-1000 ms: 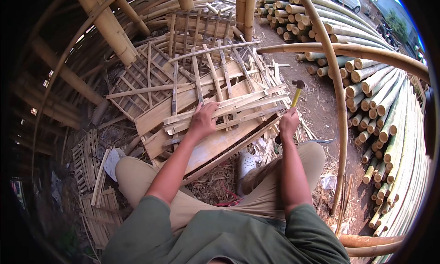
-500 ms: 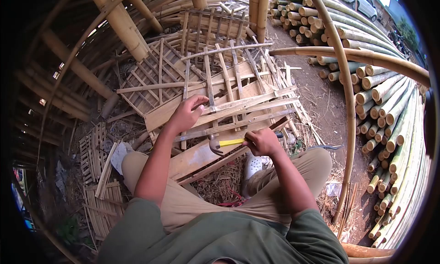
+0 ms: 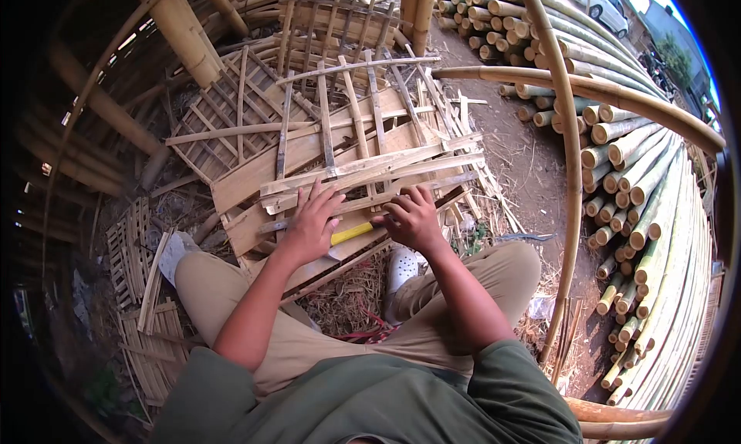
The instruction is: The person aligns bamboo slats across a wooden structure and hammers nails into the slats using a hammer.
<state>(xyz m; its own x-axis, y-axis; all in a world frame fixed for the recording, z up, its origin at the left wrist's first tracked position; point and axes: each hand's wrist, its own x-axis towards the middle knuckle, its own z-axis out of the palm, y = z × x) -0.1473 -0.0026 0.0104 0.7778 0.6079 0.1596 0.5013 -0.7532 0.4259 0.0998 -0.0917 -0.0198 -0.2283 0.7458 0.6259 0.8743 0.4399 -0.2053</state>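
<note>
A hammer with a yellow handle [image 3: 352, 232] lies across the board between my hands. Its head is hidden behind my left hand [image 3: 309, 226], which is open with its fingers spread over the bamboo slats [image 3: 355, 178]. To the right, my right hand [image 3: 412, 222] rests at the lower slat [image 3: 451, 183], its fingers bent but apart, close to the dark end of the hammer handle. These slats cross a lattice of narrow bamboo strips [image 3: 351, 108] laid over a wide wooden board [image 3: 245, 183].
Cut bamboo poles [image 3: 617, 155] are stacked at the right, behind a curved bamboo pole [image 3: 570, 128]. Thick bamboo posts [image 3: 174, 31] stand at the upper left. Small slatted panels [image 3: 131, 239] lie at the left. A white shoe [image 3: 401, 270] shows below the board.
The hammer has left my right hand's grip and lies lower on the board. My left hand has come down onto the slats, and my right hand has moved up to them. The view has shifted slightly.
</note>
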